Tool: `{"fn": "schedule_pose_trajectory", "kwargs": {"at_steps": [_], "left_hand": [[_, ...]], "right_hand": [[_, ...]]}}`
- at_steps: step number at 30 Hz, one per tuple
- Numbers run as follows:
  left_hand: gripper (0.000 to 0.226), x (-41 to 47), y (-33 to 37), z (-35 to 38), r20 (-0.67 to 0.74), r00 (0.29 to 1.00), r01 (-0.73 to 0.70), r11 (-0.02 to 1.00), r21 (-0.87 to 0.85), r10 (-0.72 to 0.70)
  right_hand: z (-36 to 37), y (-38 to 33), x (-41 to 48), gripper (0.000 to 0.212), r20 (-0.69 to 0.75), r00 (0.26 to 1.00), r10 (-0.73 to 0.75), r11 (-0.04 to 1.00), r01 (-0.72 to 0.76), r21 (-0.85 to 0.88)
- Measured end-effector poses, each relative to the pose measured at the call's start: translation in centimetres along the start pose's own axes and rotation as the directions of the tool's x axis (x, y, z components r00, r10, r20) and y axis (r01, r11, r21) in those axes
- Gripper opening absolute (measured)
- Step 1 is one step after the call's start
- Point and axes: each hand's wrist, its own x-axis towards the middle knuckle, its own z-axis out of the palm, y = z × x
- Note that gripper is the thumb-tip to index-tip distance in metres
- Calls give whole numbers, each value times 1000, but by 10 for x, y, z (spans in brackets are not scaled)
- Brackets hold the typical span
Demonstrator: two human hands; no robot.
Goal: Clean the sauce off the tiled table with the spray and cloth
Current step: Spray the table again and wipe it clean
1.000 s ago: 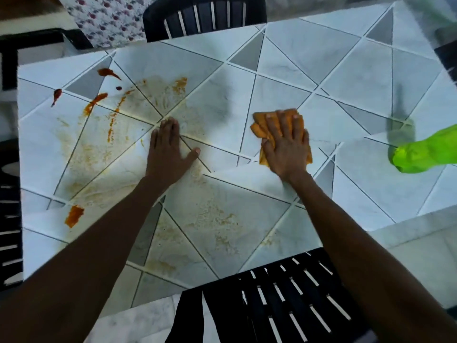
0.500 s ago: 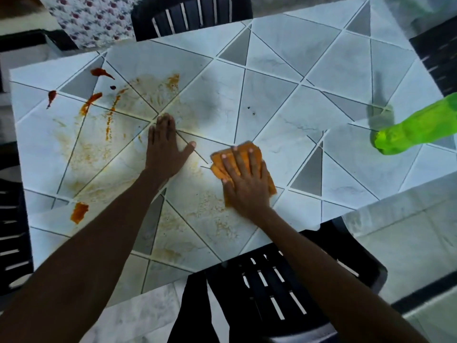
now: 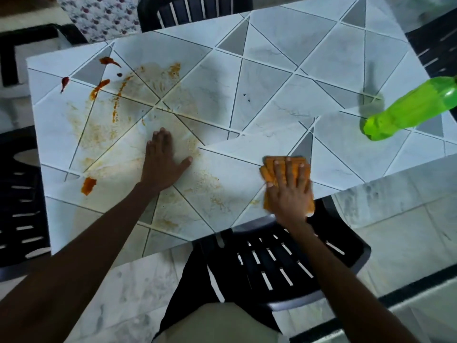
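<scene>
The tiled table [image 3: 284,70] carries red-orange sauce [image 3: 88,185] blobs and streaks on its left part, with paler smears across the middle. My right hand [image 3: 290,191] presses flat, fingers spread, on the orange cloth [image 3: 270,169] at the table's near edge. My left hand [image 3: 160,164] rests flat on the smeared tiles, palm down, left of the cloth. The green spray bottle [image 3: 410,110] stands on the table's right side; its top runs out of the frame.
A black slatted plastic chair [image 3: 279,263] stands right below the table's near edge under my right arm. Another black chair [image 3: 195,9] is at the far side, and more dark chairs flank left and right. Pale marble floor surrounds.
My right hand has dragged the cloth from the table's middle toward me and then right, to the near edge. My left hand has stayed planted on the tiles.
</scene>
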Motion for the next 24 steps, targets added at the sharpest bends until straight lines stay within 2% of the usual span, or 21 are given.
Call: {"fn": "schedule_pose_trajectory", "kwargs": {"at_steps": [4,8,12,20,24], "left_hand": [[103,-18,-3,0,-2,1000,23,1000,20,-23],[99,-35,-6,-2,-46,999,10,999,38,-8],[99,-50,-14,-1,-17,1000,10,998,61,-9],[100,-49,-19,-7,36,999,8,1000,17,-8],[99,-48,-21,-2,4,1000,5,1000,9,-5]], "right_hand": [[24,-87,-38,62,7,979,-202,977,201,77],[30,-155,-9,59,-19,926,-378,911,375,168],[30,-162,10,57,-15,923,-384,911,381,156],[23,-102,-86,64,46,926,-376,925,371,83],[21,-129,-32,66,39,925,-378,926,376,40]]}}
